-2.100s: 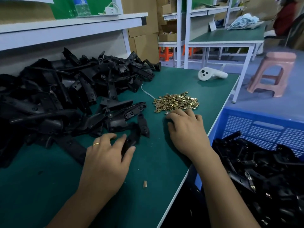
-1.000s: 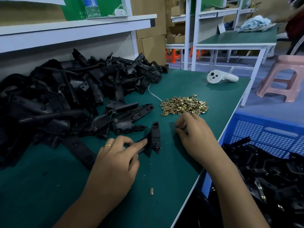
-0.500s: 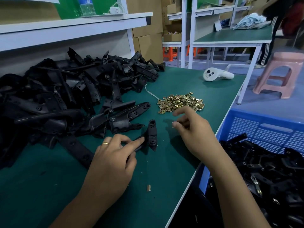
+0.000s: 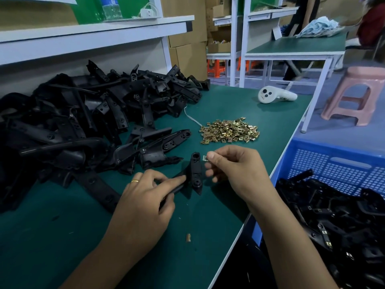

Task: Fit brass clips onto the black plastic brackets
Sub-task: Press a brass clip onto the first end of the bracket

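Nearest the bench edge, one bracket (image 4: 194, 174) is held by the left hand (image 4: 143, 203), fingers curled round its lower arm, index laid along it; its lugged end is propped up off the mat (image 4: 62, 247). Rigid moulded plastic, light, not fragile by the look of it, so a firm grip low on the arm is judged fine and leaves the top lug clear. Just beside that lug, a clip (image 4: 205, 158) is pinched between thumb and forefinger of the right hand (image 4: 235, 174). Thin springy metal, small, likely slippery and sharp-edged; best held by its flat sides, open end toward the lug. Whether it touches the lug cannot be told. Further back, the clip pile (image 4: 229, 131) is spread loose; unfitted brackets (image 4: 93, 122) are heaped left. Finished ones appear binned in the crate (image 4: 325, 163), right.
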Motion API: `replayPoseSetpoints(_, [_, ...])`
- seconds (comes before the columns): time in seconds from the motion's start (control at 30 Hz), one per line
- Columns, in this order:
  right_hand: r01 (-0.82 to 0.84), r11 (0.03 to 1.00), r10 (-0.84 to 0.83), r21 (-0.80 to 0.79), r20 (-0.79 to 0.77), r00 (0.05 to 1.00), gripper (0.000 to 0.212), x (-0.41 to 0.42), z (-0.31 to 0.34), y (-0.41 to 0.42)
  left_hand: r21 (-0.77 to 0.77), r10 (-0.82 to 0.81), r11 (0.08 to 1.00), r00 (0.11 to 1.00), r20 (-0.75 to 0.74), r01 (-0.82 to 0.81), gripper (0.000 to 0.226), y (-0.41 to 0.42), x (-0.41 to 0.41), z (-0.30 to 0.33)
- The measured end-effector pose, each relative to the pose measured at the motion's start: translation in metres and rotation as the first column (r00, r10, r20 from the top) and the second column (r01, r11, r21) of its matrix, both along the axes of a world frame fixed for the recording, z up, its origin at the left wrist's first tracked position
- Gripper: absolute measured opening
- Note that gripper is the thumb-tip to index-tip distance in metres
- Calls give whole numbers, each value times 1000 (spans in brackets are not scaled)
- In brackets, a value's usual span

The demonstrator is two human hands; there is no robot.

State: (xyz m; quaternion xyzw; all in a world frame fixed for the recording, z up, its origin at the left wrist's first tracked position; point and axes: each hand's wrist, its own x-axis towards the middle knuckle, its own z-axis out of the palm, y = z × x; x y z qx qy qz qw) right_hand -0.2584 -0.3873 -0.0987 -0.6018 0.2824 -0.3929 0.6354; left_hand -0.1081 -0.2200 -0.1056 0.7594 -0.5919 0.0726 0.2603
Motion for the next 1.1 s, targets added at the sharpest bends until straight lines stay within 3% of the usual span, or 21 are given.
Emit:
replayPoseSetpoints(0.67, [-188,982,186,-12,-88,979,11,-12,4,-4,-38,-56,998,998,28,57,54,-1,3,-5])
replayPoseSetpoints(0.87, [-159,987,159,-2,-49,986,12,-13,5,-5,-47,-50,998,998,22,51,53,-2,6,-7])
replayPoseSetpoints(1.1, [-124,991,118,-38,-140,983,11,-9,6,-4,-40,-31,999,999,22,32,53,-1,6,-8])
